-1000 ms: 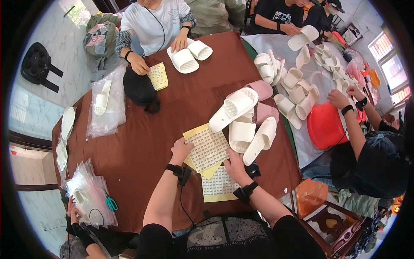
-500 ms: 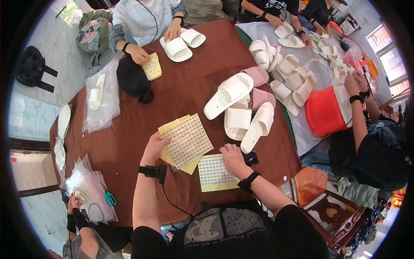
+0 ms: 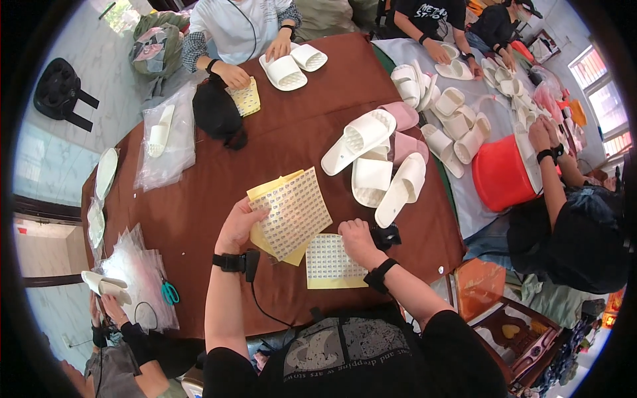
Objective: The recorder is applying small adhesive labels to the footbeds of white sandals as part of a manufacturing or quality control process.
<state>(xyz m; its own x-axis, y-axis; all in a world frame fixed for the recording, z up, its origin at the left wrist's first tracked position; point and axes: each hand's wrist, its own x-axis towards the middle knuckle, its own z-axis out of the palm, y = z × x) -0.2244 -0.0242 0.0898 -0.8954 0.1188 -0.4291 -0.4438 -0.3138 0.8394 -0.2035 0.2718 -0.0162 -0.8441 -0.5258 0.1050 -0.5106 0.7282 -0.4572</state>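
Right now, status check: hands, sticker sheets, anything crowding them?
Left hand grips upper sticker sheet. Right hand presses on second sticker sheet flat on table. White slippers piled just beyond, apart from the sheets.

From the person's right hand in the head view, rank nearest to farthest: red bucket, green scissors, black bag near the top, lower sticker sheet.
From the right hand:
1. Lower sticker sheet, under it.
2. Red bucket, to the right.
3. Black bag and green scissors, both left: too close to call.
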